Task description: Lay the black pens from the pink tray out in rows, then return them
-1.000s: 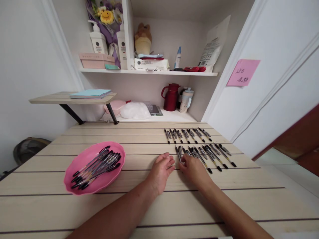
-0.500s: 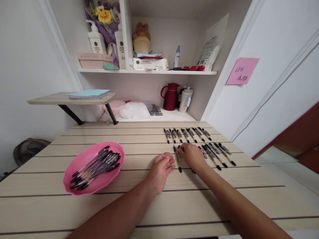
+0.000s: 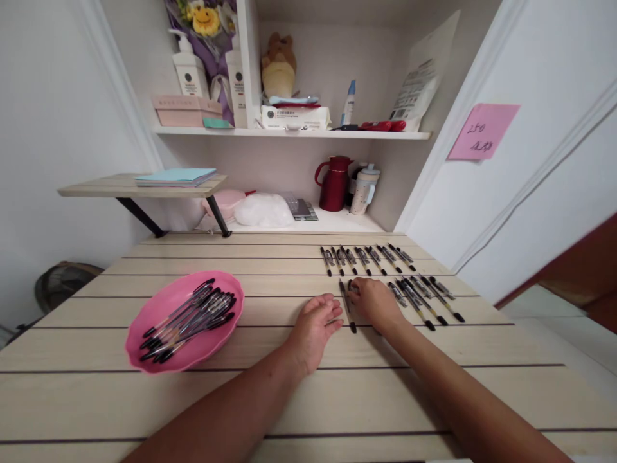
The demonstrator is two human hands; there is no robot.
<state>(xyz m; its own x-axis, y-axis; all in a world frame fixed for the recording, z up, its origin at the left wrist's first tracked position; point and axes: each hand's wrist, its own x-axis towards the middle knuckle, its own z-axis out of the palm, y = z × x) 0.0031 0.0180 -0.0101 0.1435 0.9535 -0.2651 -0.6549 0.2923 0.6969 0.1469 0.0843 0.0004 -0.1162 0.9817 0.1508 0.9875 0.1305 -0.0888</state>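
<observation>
Over the striped wooden tabletop, my right hand is closed, its fingertips pinching a small dark pen cap. Just left of it lies an uncapped pen, tip pointing away. My left hand rests with fingers spread and palm turned inward, beside that pen and holding nothing. A row of pens with caps beside them lies farther back. To the right of my right hand is a nearer group of pens and caps, partly hidden behind the hand.
A pink scalloped bowl with several capped pens stands at the left. Behind the table are a small raised shelf, a red jug and a tumbler. A pink note is on the right wall.
The camera view has shifted slightly. Both hands keep nearly the same place over the table, the right one still at the cap and the left one still open.
</observation>
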